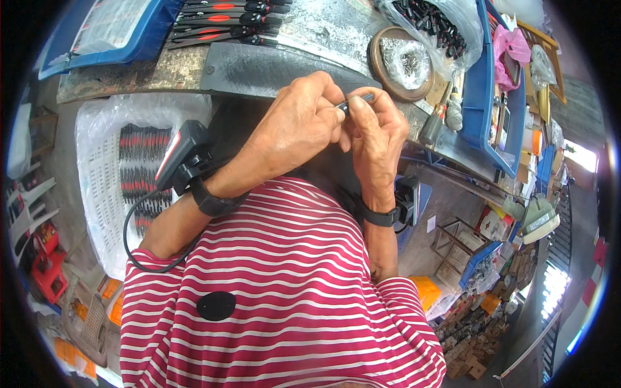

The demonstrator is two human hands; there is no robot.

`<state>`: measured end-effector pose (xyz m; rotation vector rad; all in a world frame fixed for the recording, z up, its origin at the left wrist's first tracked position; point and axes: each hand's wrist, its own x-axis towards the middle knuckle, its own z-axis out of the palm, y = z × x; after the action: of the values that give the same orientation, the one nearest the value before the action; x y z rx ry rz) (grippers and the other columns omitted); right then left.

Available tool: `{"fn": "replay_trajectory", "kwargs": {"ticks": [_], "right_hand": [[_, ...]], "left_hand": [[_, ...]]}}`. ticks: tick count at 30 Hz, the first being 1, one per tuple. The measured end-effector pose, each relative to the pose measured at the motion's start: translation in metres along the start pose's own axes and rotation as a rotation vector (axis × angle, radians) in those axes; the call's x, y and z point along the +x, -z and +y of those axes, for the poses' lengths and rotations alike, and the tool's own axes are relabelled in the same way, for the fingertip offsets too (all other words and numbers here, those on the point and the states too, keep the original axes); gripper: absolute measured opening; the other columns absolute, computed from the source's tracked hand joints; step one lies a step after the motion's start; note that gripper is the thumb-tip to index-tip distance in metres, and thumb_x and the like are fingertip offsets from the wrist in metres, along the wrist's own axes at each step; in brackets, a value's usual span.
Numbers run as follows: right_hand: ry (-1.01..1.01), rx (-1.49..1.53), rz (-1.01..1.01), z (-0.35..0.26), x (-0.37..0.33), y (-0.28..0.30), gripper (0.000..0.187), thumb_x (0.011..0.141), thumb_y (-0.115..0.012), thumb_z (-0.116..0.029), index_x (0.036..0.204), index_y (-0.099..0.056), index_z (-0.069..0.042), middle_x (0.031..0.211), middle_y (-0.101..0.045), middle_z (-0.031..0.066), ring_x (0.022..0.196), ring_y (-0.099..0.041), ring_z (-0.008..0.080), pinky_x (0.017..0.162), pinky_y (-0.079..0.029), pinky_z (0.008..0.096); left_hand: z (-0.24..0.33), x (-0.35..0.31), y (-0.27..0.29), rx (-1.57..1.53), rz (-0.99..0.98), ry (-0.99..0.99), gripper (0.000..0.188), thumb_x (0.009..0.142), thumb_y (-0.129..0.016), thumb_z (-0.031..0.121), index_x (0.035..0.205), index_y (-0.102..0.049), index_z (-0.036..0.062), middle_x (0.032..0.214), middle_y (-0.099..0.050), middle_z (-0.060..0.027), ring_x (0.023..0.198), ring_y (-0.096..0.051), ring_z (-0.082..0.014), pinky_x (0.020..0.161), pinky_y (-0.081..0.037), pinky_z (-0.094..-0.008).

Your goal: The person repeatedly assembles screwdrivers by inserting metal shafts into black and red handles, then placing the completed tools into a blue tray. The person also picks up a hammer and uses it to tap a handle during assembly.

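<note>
My left hand (304, 119) and my right hand (375, 132) meet just in front of the bench edge. Between their fingertips is a small dark, narrow part (358, 103), pinched from both sides. Fingers cover much of it, so its kind cannot be made out. Close behind the hands runs a dark strip along the bench edge (259, 70). Beyond that strip lies a row of black-and-red handled tools (226, 26). To the right of my right hand stands a round brown dish (378, 58) holding small metal pieces (409, 61).
A clear bag (475, 39) of small black parts is at the back right, beside a blue bin (477, 113). Another blue tray (145, 45) is at the back left. Below it, a plastic-lined white basket (97, 152) holds stacked black-and-red tools (145, 155).
</note>
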<state>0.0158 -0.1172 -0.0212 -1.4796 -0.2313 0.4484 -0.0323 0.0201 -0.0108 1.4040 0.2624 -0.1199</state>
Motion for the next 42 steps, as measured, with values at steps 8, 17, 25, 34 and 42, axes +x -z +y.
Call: {"fn": "replay_trajectory", "kwargs": {"ticks": [8, 17, 25, 34, 42], "right_hand": [[0.076, -0.042, 0.059, 0.0, -0.001, -0.004, 0.013, 0.09, -0.055, -0.009, 0.092, -0.054, 0.004, 0.059, -0.052, 0.0003, 0.044, -0.045, 0.0034, 0.038, -0.032, 0.0185], [0.134, -0.075, 0.085, 0.0, -0.003, -0.008, 0.01, 0.09, -0.053, -0.006, 0.092, -0.053, 0.004, 0.057, -0.052, 0.0, 0.044, -0.047, 0.0034, 0.037, -0.033, 0.0182], [0.133, -0.092, 0.076, 0.004, -0.003, -0.008, 0.012, 0.091, -0.054, -0.009, 0.093, -0.053, 0.003, 0.062, -0.052, 0.0007, 0.047, -0.047, 0.0032, 0.039, -0.034, 0.0178], [0.11, 0.118, -0.049, 0.006, 0.0, 0.002, 0.017, 0.091, -0.056, -0.01, 0.1, -0.054, 0.004, 0.067, -0.051, -0.0002, 0.054, -0.044, 0.003, 0.046, -0.035, 0.017], [0.088, 0.099, -0.018, 0.004, 0.001, -0.004, 0.017, 0.09, -0.055, -0.011, 0.099, -0.055, 0.003, 0.062, -0.046, -0.004, 0.047, -0.038, 0.0025, 0.042, -0.028, 0.0179]], "left_hand": [[0.005, -0.002, 0.0, -0.061, -0.05, 0.061, 0.01, 0.087, -0.051, 0.003, 0.094, -0.049, -0.0024, 0.064, -0.055, -0.0023, 0.055, -0.045, -0.0024, 0.046, -0.034, -0.0168], [0.004, -0.002, -0.004, -0.089, -0.027, -0.007, 0.014, 0.082, -0.048, 0.002, 0.089, -0.051, -0.0096, 0.06, -0.059, -0.0104, 0.056, -0.058, -0.014, 0.054, -0.046, -0.026], [0.001, -0.003, -0.002, -0.116, -0.051, 0.039, 0.01, 0.088, -0.05, 0.005, 0.096, -0.046, -0.0013, 0.064, -0.059, -0.007, 0.052, -0.042, -0.0032, 0.043, -0.029, -0.017], [0.003, -0.005, 0.001, -0.176, -0.072, 0.0, 0.011, 0.088, -0.05, 0.004, 0.097, -0.047, -0.0024, 0.066, -0.059, -0.0076, 0.055, -0.047, -0.0038, 0.045, -0.031, -0.0165], [-0.002, -0.006, -0.003, -0.016, 0.039, -0.101, 0.009, 0.083, -0.048, 0.0, 0.089, -0.049, -0.0074, 0.064, -0.061, -0.0117, 0.058, -0.059, -0.0126, 0.054, -0.046, -0.0255]]}}
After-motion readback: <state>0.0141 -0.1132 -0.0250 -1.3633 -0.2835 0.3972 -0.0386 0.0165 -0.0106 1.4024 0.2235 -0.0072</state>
